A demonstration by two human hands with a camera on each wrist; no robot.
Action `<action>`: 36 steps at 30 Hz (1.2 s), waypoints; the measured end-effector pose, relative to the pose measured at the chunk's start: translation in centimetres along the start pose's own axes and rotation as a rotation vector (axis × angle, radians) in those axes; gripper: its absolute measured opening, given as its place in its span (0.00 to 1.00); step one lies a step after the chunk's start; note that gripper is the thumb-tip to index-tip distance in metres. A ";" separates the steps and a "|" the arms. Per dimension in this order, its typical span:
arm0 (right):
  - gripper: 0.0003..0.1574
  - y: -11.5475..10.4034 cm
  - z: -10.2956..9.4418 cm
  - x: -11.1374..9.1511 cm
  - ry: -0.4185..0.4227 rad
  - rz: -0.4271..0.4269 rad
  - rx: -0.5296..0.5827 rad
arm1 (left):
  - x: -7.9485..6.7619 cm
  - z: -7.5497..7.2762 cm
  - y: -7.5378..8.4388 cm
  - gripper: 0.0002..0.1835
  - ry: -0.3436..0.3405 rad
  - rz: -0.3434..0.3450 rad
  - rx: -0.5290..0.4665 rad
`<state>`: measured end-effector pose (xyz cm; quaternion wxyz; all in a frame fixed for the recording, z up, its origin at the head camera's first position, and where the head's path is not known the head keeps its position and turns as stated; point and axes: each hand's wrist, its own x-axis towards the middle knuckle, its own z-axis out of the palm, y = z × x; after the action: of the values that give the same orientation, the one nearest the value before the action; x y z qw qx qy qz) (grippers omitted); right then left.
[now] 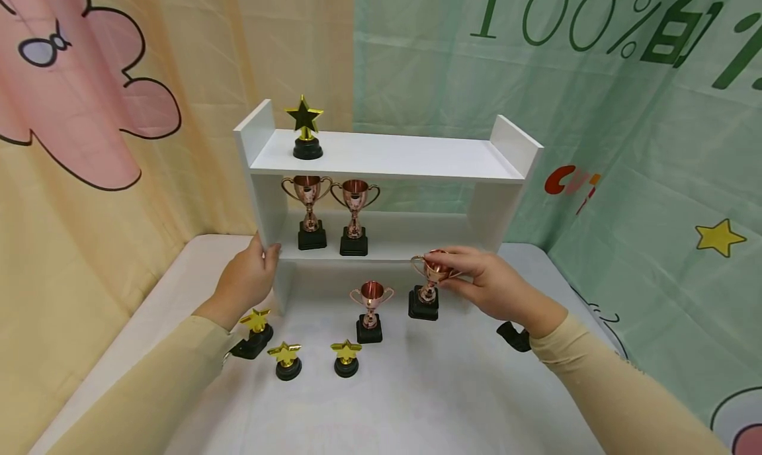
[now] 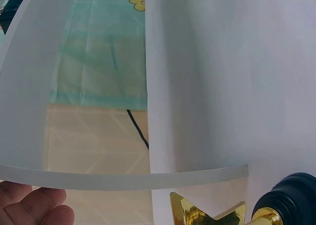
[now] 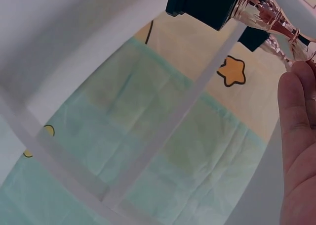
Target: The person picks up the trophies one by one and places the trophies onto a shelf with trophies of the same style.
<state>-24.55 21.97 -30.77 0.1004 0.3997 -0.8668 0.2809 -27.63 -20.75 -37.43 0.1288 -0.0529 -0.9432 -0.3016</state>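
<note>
A white two-tier shelf [image 1: 381, 156] stands on the table, and my left hand [image 1: 247, 276] grips its left side panel, the thumb at the front edge. In the left wrist view, fingertips [image 2: 42, 205] rest at the panel's edge. My right hand [image 1: 485, 280] pinches a copper-coloured trophy cup [image 1: 425, 296] by its bowl, upright in front of the shelf's right part. In the right wrist view that cup's black base [image 3: 205, 5] is at the top. Two more copper cups [image 1: 308, 210] stand side by side on the middle board, at the left.
A gold star trophy [image 1: 305, 127] stands at the top board's left. On the table are another copper cup [image 1: 370, 309] and three gold star trophies, one [image 1: 287, 362] near the front, another [image 1: 345, 359] to its right, the third [image 1: 256, 336] by my left wrist. Printed curtains [image 1: 428, 65] hang behind.
</note>
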 end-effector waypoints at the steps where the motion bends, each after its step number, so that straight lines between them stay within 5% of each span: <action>1: 0.33 -0.1 -0.2 0.1 -0.003 0.001 -0.005 | 0.0 0.0 0.0 0.36 0.000 0.000 0.000; 21: 0.33 -1.3 -2.3 3.2 0.058 -0.067 0.032 | 0.0 0.0 0.0 0.37 -0.014 -0.009 -0.018; 36: 0.32 -0.9 -3.0 5.8 0.038 0.041 -0.020 | 0.1 0.1 -0.1 0.36 -0.019 -0.020 -0.022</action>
<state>-27.89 19.51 -25.57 0.1153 0.3754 -0.8754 0.2819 -27.73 -20.78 -37.58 0.1161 -0.0475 -0.9415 -0.3128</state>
